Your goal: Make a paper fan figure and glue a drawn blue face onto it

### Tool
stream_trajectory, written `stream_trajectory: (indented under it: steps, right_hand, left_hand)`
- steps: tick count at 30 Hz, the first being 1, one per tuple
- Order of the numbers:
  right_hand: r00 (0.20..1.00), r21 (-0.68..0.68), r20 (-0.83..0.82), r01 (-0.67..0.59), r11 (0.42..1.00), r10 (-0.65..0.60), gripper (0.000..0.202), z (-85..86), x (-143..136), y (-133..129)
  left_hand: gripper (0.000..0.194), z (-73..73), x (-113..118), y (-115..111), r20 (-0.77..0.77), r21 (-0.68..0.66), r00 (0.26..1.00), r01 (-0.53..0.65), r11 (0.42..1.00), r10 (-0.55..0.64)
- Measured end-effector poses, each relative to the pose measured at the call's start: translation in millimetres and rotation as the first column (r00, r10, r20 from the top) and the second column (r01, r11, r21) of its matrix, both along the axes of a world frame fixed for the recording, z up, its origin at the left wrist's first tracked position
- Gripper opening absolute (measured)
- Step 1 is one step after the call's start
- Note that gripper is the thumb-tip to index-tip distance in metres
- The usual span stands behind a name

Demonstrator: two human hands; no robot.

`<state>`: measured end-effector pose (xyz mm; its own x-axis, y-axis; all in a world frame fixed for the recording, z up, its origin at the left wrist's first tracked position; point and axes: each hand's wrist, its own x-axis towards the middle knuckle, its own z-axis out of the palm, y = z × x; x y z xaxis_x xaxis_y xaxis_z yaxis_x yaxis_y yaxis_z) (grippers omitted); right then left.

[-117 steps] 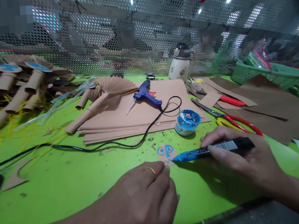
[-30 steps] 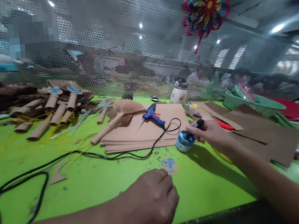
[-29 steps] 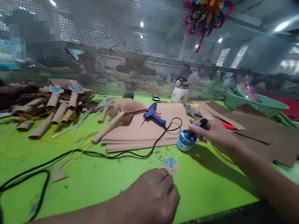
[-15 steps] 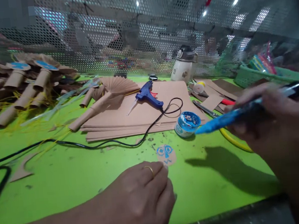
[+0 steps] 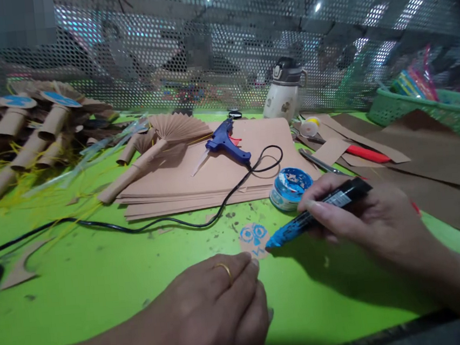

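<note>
A small round brown paper disc (image 5: 248, 240) lies flat on the green table, with blue eyes, a nose and a zigzag mouth on it. My left hand (image 5: 221, 298), fingers pressed together, holds the disc down at its lower edge; the thumb is mostly hidden. In my right hand (image 5: 352, 220) is a black marker pen (image 5: 311, 216), its front end thickly coated in blue paint. The pen's tip is at the disc's right edge, beside the mouth; whether it touches I cannot tell. An open jar of blue paint (image 5: 287, 194) stands just behind the pen.
Brown paper sheets (image 5: 166, 184) bear a blue glue gun (image 5: 227, 143) and a pleated paper fan (image 5: 133, 176); the gun's black cord (image 5: 169, 220) crosses the table. Paper tubes (image 5: 28, 151) pile up left. Behind are a flask (image 5: 283, 94) and green basket (image 5: 419, 105); red-handled scissors (image 5: 366, 154) lie right.
My right hand has brought the marker pen left and down from beside the paint jar to the disc's edge. My left hand stays at the disc.
</note>
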<state>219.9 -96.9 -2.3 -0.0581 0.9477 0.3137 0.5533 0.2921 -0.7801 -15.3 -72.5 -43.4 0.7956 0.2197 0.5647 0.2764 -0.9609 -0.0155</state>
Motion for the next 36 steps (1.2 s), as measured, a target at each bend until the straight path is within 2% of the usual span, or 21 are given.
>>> stream_trajectory:
  steps: [4,7,12,17,25,29,30,36]
  right_hand:
    - [0.999,-0.025,0.008,-0.031,0.999,0.031,0.012,-1.5,-2.0,-0.5]
    - [0.999,-0.046,-0.011,-0.036,0.998,0.036,0.01,-2.9,-2.9,-0.4]
    - [0.999,-0.068,-0.021,-0.025,0.997,0.024,0.008,-3.9,-3.5,-0.7]
    - [1.0,-0.067,-0.007,-0.026,0.997,0.026,0.016,-2.3,-3.8,-1.6]
    - [1.0,-0.069,-0.02,0.0,0.998,-0.002,0.019,-3.6,-2.1,-0.2]
    - [1.0,-0.059,-0.007,-0.011,0.998,0.01,0.017,-2.5,-3.1,-0.7]
    - [1.0,-0.054,-0.002,-0.014,0.998,0.014,0.016,-2.1,-3.4,-0.7]
    - [0.998,-0.016,0.049,-0.05,0.999,0.051,0.014,-2.3,-3.3,0.3]
  left_hand:
    - [0.034,-3.7,0.2,2.1,0.057,0.086,0.994,0.092,0.992,-0.097]
    - [0.033,-2.4,-0.2,1.8,-0.008,0.0,1.0,0.015,1.0,-0.015]
    - [0.035,0.5,0.1,1.9,-0.024,-0.015,0.998,0.049,0.999,-0.05]
    - [0.036,1.5,-1.6,-0.3,-0.011,-0.057,0.998,0.061,0.996,-0.062]
    - [0.034,3.0,-1.9,0.0,-0.014,-0.039,0.999,0.039,0.998,-0.04]
    - [0.034,-0.2,-2.5,-0.1,0.031,0.03,0.996,0.087,0.996,-0.087]
    - [0.034,-0.5,-2.8,-0.4,0.002,-0.002,0.999,0.05,0.999,-0.05]
    - [0.033,-0.3,-3.0,-0.7,-0.026,-0.03,0.999,0.04,0.999,-0.041]
